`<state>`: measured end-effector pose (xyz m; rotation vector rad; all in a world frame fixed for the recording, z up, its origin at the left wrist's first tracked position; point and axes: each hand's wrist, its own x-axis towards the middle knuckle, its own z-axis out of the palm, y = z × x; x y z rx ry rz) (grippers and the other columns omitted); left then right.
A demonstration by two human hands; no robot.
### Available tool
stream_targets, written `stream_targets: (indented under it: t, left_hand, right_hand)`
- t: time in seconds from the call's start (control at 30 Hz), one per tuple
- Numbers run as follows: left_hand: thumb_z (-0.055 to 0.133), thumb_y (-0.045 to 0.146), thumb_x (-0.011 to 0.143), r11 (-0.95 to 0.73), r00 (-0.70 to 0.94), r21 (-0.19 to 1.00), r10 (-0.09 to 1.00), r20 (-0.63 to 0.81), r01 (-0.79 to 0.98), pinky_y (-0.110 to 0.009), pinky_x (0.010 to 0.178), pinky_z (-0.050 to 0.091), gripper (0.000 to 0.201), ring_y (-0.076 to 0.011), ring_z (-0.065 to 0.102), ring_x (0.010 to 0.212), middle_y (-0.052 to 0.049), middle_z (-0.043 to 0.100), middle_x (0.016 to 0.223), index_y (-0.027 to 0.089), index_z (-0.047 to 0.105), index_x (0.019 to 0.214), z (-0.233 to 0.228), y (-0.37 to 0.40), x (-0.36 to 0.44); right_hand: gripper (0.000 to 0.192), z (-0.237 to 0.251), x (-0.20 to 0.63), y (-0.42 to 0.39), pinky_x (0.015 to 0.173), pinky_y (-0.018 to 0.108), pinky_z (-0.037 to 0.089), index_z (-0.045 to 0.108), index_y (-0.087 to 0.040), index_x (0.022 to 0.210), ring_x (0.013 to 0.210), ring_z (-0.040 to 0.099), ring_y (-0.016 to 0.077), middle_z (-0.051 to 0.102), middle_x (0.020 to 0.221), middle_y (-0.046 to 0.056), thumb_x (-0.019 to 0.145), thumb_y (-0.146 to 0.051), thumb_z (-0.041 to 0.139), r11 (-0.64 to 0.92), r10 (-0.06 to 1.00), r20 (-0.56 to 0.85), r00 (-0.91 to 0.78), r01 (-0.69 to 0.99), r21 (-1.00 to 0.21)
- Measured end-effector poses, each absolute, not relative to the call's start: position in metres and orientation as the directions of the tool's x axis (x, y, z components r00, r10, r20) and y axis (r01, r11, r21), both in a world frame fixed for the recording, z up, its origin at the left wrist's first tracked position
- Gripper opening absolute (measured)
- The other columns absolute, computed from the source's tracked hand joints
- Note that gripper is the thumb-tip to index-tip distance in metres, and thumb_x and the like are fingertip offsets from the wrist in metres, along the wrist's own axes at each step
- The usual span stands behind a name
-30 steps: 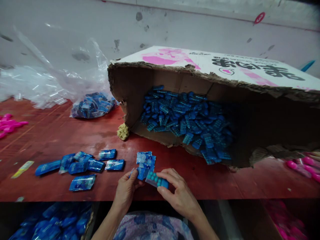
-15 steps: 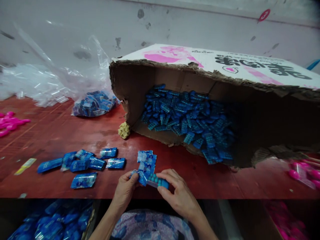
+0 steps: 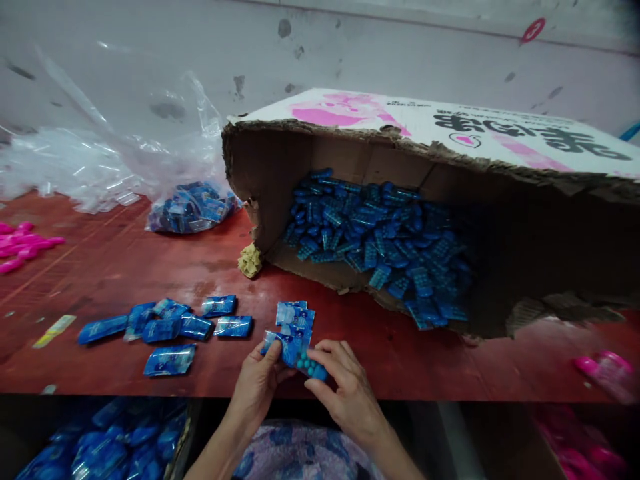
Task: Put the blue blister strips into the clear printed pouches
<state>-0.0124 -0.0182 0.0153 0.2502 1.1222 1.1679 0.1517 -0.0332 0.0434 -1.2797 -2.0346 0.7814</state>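
Left hand (image 3: 260,383) pinching a small blue pouch (image 3: 285,347) by its near corner, just above the front edge of the red table (image 3: 400,360). Right hand (image 3: 345,390) gripping a blue studded piece (image 3: 311,365), pressed against the pouch's open end, partly inside it. More flat blue pouches (image 3: 295,315) lying just beyond the fingertips. Filled blue packets (image 3: 170,330) scattered well to the left of the left hand. Beyond both hands, a torn cardboard box (image 3: 450,133) on its side, heaped with blue studded pieces (image 3: 380,247). Far left of the hands, pink items (image 3: 25,243); beyond them, clear plastic bags (image 3: 100,167).
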Motion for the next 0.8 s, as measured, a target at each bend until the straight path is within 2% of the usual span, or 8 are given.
stream_targets:
  t: [0.17,0.3,0.4,0.47,0.53,0.6,0.7,0.8]
  left_hand:
    - [0.071,0.03,0.063,0.441,-0.019,0.663,0.824,-0.566,-0.605,-0.027,0.056,0.051,0.026,-0.0142,0.063,0.059,0.0,0.068,0.067,0.017,0.057,0.08,0.017,-0.02,-0.008]
    - [0.069,0.025,0.065,0.461,0.05,0.615,0.823,-0.565,-0.639,-0.025,0.056,0.05,0.022,-0.0138,0.063,0.061,0.0,0.068,0.072,0.018,0.058,0.083,0.016,-0.019,-0.003]
    - [0.067,0.025,0.067,0.494,0.116,0.558,0.808,-0.577,-0.667,-0.023,0.055,0.049,0.018,-0.0131,0.063,0.06,-0.002,0.069,0.072,0.016,0.061,0.081,0.017,-0.018,-0.003]
    - [0.067,0.025,0.068,0.527,0.153,0.528,0.789,-0.595,-0.666,-0.023,0.057,0.049,0.016,-0.0129,0.063,0.061,-0.002,0.069,0.071,0.015,0.062,0.078,0.019,-0.019,-0.005]
    - [0.067,0.025,0.068,0.564,0.202,0.517,0.777,-0.597,-0.644,-0.025,0.061,0.05,0.015,-0.0141,0.064,0.064,-0.003,0.069,0.071,0.014,0.064,0.079,0.021,-0.019,-0.007]
    - [0.065,0.026,0.07,0.591,0.258,0.53,0.779,-0.572,-0.609,-0.027,0.065,0.05,0.017,-0.016,0.064,0.068,-0.004,0.07,0.073,0.014,0.065,0.083,0.022,-0.019,-0.009]
    - [0.06,0.026,0.075,0.587,0.301,0.557,0.797,-0.523,-0.587,-0.027,0.065,0.049,0.019,-0.0172,0.065,0.073,-0.006,0.07,0.076,0.014,0.064,0.09,0.023,-0.018,-0.01]
    - [0.057,0.025,0.077,0.622,0.376,0.537,0.779,-0.502,-0.571,-0.024,0.06,0.048,0.021,-0.0176,0.065,0.074,-0.007,0.071,0.079,0.014,0.065,0.093,0.024,-0.018,-0.013]
  right_hand:
    - [0.039,0.026,0.139,-0.039,0.078,0.036,0.046,0.051,-0.026,0.115,0.091,0.049,0.0222,0.053,0.102,0.006,0.078,-0.014,0.054,0.36,0.928,0.203,-0.312,0.617,-0.7]
    - [0.034,0.024,0.13,-0.04,0.081,0.033,0.046,0.056,-0.025,0.108,0.093,0.051,0.0201,0.053,0.1,0.005,0.076,-0.012,0.055,0.291,0.952,0.193,-0.238,0.51,-0.809]
    - [0.033,0.022,0.131,-0.038,0.087,0.029,0.043,0.06,-0.025,0.103,0.098,0.052,0.0177,0.054,0.103,0.003,0.074,-0.01,0.057,0.152,0.975,0.09,-0.204,0.308,-0.939]
    - [0.032,0.018,0.135,-0.036,0.089,0.028,0.041,0.061,-0.026,0.102,0.102,0.052,0.0173,0.054,0.107,0.002,0.074,-0.011,0.058,0.05,0.967,0.02,-0.253,0.114,-0.992]
    - [0.033,0.011,0.141,-0.033,0.086,0.029,0.043,0.061,-0.026,0.104,0.098,0.054,0.0171,0.055,0.106,0.002,0.073,-0.016,0.06,-0.067,0.949,-0.033,-0.313,-0.097,-0.993]
    - [0.041,0.005,0.145,-0.03,0.079,0.028,0.045,0.058,-0.028,0.109,0.09,0.055,0.0158,0.056,0.1,0.0,0.069,-0.019,0.066,-0.153,0.94,-0.074,-0.333,-0.217,-0.964]
    - [0.056,0.003,0.147,-0.025,0.079,0.027,0.045,0.055,-0.032,0.114,0.087,0.054,0.015,0.054,0.097,-0.002,0.062,-0.02,0.073,-0.141,0.954,-0.081,-0.288,-0.194,-0.971]
    - [0.072,0.009,0.148,-0.021,0.094,0.034,0.037,0.051,-0.034,0.119,0.103,0.05,0.0195,0.051,0.109,-0.001,0.055,-0.019,0.078,-0.064,0.965,-0.042,-0.26,-0.075,-0.995]
